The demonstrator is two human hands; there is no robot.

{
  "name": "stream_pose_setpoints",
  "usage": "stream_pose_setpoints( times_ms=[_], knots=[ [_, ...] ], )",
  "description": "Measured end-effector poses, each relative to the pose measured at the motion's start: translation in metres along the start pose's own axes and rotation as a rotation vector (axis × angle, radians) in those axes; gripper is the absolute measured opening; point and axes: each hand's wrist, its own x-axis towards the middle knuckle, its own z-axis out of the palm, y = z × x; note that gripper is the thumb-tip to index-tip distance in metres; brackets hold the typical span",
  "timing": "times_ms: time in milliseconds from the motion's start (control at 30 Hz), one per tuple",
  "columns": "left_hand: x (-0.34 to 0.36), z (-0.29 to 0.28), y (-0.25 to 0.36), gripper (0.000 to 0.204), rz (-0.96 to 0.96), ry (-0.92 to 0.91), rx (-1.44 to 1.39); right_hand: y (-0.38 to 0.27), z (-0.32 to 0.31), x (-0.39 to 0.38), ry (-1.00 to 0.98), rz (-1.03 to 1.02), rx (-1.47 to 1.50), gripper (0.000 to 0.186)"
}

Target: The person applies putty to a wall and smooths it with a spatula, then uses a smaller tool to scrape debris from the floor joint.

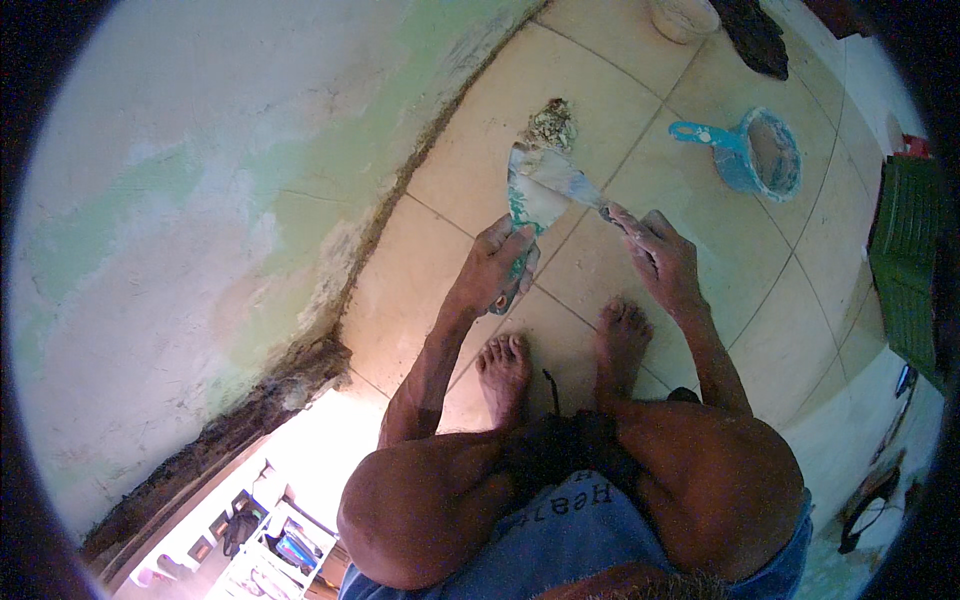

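My left hand [492, 265] is closed round the teal handle of a wide scraper [533, 208], its pale blade pointing away from me. In my right hand [662, 255] is a putty knife [570, 182], gripped by its handle. The putty knife's whitish blade lies across the upper part of the scraper's blade, and the two seem to touch. Just beyond the blades, a small heap of crumbly, greyish rubble [552, 125] lies on the tiled floor [480, 160]. Whether any paste sits between the blades is hard to make out.
A blue dipper [735, 165] smeared with white stands on the right. Farther off are a pale bowl [685, 18] and a dark, ragged piece [755, 42]. The patchy green-white wall [220, 180] rises at left, and a green slatted object [905, 240] is at far right. My bare feet flank the near tiles.
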Motion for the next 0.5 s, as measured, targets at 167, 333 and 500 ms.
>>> stream_pose_setpoints(
  times_ms=[167,333,500],
  knots=[
    [0.003,0.002,-0.007,0.023,-0.041,-0.017,0.154,0.001,0.006,0.001,0.013,0.064,0.053,0.049],
    [0.004,0.013,-0.018,0.023,-0.015,0.027,0.223,0.003,0.025,0.001,0.24,0.231,0.099,0.042],
    [0.008,0.027,-0.025,0.033,0.01,0.12,0.143,0.026,0.031,0.001,0.166,0.246,-0.29,0.036]
  ],
)
